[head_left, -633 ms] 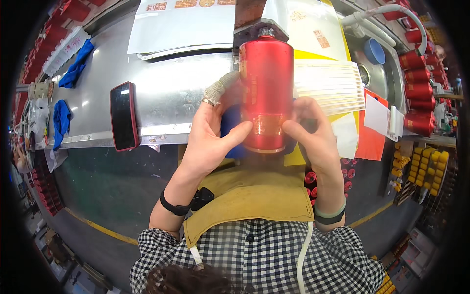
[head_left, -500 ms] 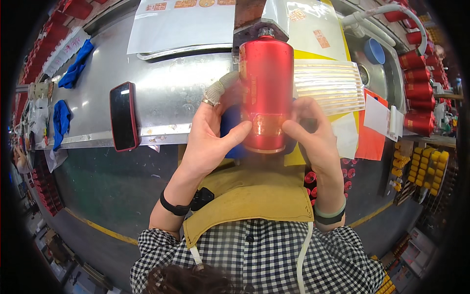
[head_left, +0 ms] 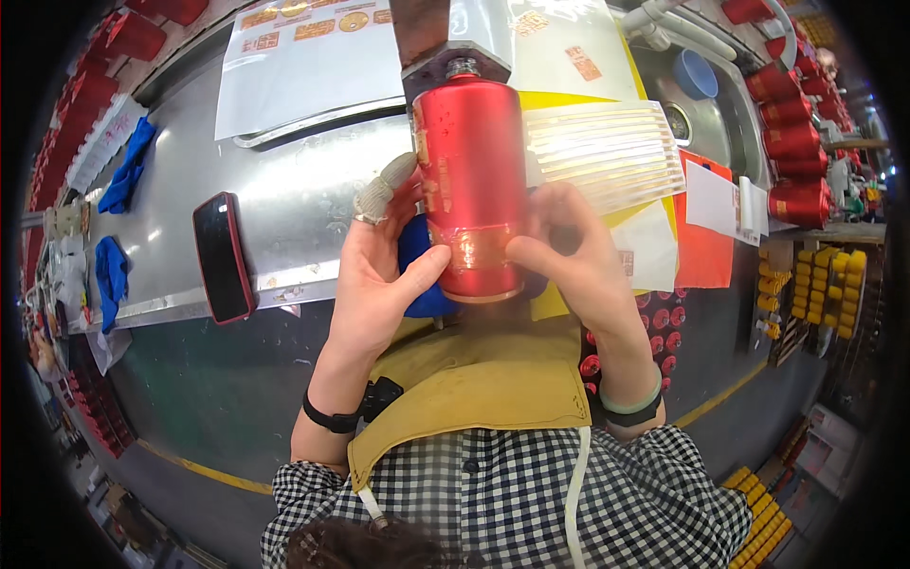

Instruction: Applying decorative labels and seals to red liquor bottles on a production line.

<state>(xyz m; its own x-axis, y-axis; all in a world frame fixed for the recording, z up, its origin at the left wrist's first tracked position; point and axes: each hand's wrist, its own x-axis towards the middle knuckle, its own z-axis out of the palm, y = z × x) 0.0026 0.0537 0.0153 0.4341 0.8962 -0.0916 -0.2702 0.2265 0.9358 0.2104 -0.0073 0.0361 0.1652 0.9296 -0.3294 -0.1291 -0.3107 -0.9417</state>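
A red metallic bottle [head_left: 479, 142] with a threaded neck lies lengthwise before me, its neck at a metal block [head_left: 464, 59] on the far side. Gold print runs along its left side, and a shiny orange-gold label [head_left: 479, 248] wraps its near end. My left hand [head_left: 374, 270] grips the bottle's left side, thumb on the label's left end; a knitted cover is on one finger. On the other side, my right hand [head_left: 578, 251] presses its thumb to the label's right end. Its other fingers are blurred and partly hidden beside the bottle.
A phone [head_left: 223, 256] lies on the metal bench at left, near blue cloths [head_left: 111, 275]. Sheets with gold stickers [head_left: 313, 57] lie at the back; a sheet of gold strips [head_left: 607, 156] sits at right. Beyond are a sink with a blue bowl [head_left: 697, 74] and red bottles [head_left: 796, 152].
The whole scene has shifted left in the picture as the view moved. Both hands remain at the bottle's near end, thumbs on the label; the right fingers look more blurred.
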